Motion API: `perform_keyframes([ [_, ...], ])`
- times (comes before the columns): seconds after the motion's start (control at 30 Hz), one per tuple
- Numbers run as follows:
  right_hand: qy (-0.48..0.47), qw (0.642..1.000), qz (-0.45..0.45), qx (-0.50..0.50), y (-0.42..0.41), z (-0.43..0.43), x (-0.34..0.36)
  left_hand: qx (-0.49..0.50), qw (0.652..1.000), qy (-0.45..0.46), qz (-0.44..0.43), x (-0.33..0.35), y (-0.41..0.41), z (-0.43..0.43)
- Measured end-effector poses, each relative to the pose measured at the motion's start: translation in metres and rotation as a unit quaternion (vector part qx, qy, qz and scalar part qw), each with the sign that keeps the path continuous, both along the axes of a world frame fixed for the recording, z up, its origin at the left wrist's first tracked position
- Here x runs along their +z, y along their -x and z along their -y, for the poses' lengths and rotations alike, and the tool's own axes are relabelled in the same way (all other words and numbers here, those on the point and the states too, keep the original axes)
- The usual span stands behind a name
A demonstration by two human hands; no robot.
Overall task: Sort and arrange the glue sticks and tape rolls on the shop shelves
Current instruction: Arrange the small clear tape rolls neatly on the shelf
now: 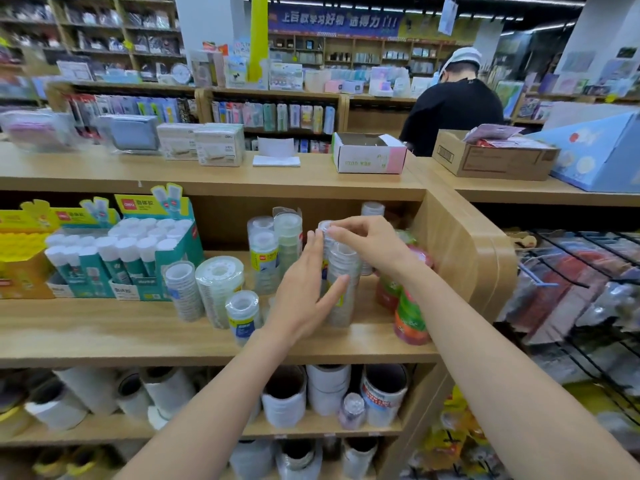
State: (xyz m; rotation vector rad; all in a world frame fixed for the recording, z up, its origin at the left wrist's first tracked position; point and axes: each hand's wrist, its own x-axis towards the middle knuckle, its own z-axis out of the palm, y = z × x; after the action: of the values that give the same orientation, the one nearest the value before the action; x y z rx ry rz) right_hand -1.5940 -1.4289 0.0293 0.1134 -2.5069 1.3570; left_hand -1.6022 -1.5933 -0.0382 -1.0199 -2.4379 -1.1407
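Bright, even light from ceiling strip lights fills the shop; we see soft shadows under the shelves; wide-angle edges bow; far-left stock smears, perhaps motion blur.

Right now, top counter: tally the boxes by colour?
White boxes: 2
White-pink box, open: 1
Brown box: 1
Blue box: 1
Total: 5
Blurred packs at the left end are not counted.

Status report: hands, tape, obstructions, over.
Left hand grips upright stack of clear tape rolls. Right hand pinches clear top roll. Red-and-green wrapped packs crowd right side.
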Motion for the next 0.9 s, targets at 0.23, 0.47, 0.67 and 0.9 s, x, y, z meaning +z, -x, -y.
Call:
perform_keyframes([
  [0.23, -0.051, 0.983, -0.03, -0.173, -0.006, -0.008, -0.003, 0.014, 0.999, 0.027, -0.038, 0.0, -0.003, -0.005],
  [0.47, -0.105, 0.958, -0.023, -0.267, -0.012, -0.021, -0.002, 0.081, 0.993, 0.053, -0.067, 0.001, 0.002, -0.01],
  [0.67, -0.181, 0.937, -0.046, -0.295, -0.009, -0.031, -0.014, 0.125, 0.985, 0.092, -0.079, 0.009, 0.004, -0.016],
  [0.9, -0.191, 0.944, -0.069, -0.261, -0.008, -0.038, -0.024, 0.127, 0.988, 0.083, -0.042, 0.009, 0.009, -0.022],
])
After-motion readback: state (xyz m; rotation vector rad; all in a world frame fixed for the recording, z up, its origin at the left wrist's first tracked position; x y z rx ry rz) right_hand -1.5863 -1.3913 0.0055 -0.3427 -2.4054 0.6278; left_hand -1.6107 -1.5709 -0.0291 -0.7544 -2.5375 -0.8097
